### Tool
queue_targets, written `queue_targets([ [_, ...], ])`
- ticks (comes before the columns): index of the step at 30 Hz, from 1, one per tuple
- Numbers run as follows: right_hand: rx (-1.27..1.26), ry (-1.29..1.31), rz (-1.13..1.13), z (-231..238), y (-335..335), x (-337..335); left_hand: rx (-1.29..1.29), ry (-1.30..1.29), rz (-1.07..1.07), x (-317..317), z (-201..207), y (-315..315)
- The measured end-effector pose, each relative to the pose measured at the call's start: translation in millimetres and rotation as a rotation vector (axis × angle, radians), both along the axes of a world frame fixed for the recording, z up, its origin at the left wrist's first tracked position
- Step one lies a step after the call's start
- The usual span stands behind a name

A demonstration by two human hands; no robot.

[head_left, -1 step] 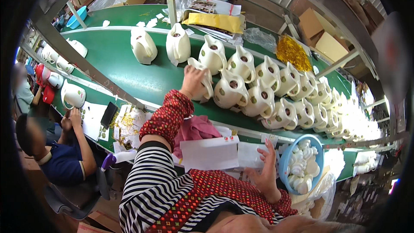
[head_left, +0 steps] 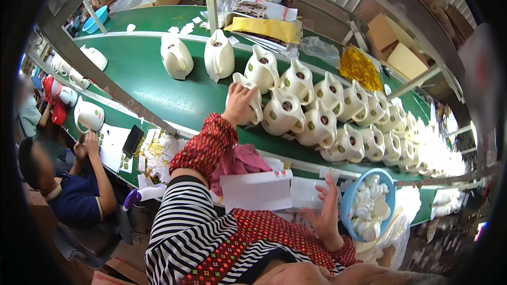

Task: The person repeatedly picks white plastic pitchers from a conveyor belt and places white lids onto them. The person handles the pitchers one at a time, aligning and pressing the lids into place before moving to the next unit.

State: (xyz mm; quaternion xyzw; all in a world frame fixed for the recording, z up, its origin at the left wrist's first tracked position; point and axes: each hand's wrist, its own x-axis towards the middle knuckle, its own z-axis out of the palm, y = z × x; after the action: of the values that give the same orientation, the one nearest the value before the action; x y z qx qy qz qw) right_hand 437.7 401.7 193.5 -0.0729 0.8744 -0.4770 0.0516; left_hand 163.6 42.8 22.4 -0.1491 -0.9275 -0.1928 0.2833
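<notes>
My left hand point(head_left: 240, 104) grips the top of a cream-white jug point(head_left: 256, 106) at the near left end of the rows. Its fingers curl over the upper rim and hide part of the jug. A jug with a round green decal point(head_left: 260, 69) stands just behind it, and another jug point(head_left: 284, 111) is to its right. My right hand point(head_left: 327, 214) is raised at the lower right, palm up with fingers apart and nothing in it. Beside it stands a light blue basin point(head_left: 344, 205) of white lid-like pieces point(head_left: 364, 208).
Several jugs point(head_left: 351, 145) line the green conveyor belt point(head_left: 142, 87) to the right. White paper point(head_left: 256, 190) and a pink cloth point(head_left: 240, 163) lie at the near edge. A co-worker point(head_left: 74, 195) sits at left handling a jug point(head_left: 90, 115). A metal post point(head_left: 105, 76) slants across the left.
</notes>
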Motion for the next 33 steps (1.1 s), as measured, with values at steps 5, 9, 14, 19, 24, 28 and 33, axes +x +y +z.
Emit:
queue_targets([
  [5,-0.075,-0.098,-0.138,-19.8,8.4,-9.8,0.077,-0.085,-0.233,4.2,6.4,-42.2],
  [9,-0.036,-0.13,-0.144,-28.6,5.8,-19.0,-0.016,0.051,0.304,-55.6,6.3,-118.1],
  [14,0.002,-0.141,-0.147,-16.6,-3.5,-24.8,-0.32,-0.288,0.589,-142.9,2.4,-169.2],
  [19,0.022,-0.141,-0.25,-21.0,12.1,-13.7,-0.174,-0.53,0.416,-170.0,16.9,-140.4],
  [24,0.004,-0.074,-0.2,-16.3,1.1,-13.4,0.237,-0.204,0.475,-128.7,-30.4,-178.0],
  [28,-0.023,0.029,-0.125,0.6,-4.6,-14.9,0.337,0.21,0.698,-74.4,-2.8,-172.1],
  [33,-0.209,0.127,-0.027,34.0,-0.2,-10.7,0.788,0.048,0.44,14.1,97.4,-158.5],
])
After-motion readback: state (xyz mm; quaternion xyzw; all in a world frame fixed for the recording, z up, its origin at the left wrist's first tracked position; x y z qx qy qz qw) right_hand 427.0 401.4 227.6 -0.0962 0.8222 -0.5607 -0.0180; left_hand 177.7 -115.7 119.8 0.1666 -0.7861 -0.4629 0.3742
